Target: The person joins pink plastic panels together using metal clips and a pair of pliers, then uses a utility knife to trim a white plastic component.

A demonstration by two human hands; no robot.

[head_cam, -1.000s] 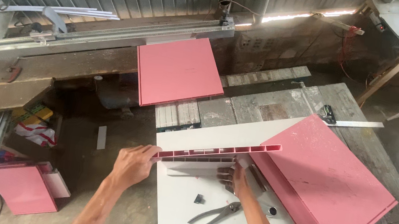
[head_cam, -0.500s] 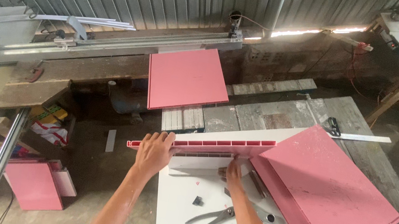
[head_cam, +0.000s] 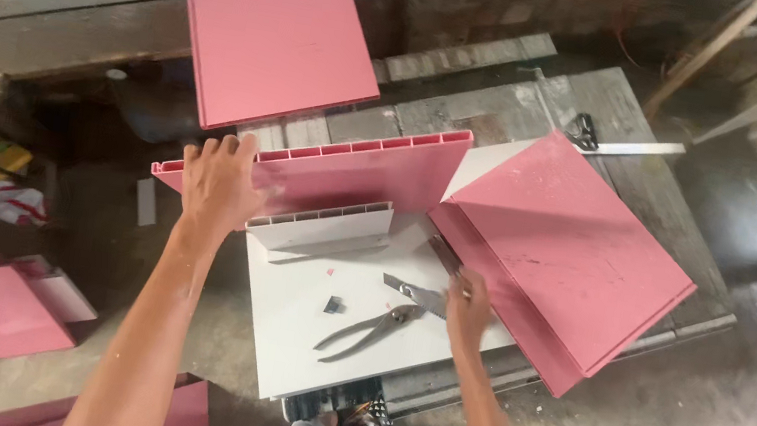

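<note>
As our left hand (head_cam: 219, 183) held the pink panel (head_cam: 360, 172) up, fingers spread flat, it seemed light, stiff and hollow; our right hand (head_cam: 468, 305), loosely curled, held nothing by the pliers (head_cam: 370, 327).

Left hand (head_cam: 219, 183) covers part of the upright pink panel (head_cam: 355, 169), palm side hidden, so grip unclear. Right hand (head_cam: 468, 303) hides whatever its fingertips touch near the white board's (head_cam: 299, 332) right edge; small dark bit (head_cam: 333, 305) too small to tell. Pink offcut (head_cam: 184, 420) cut off by bottom edge.
</note>
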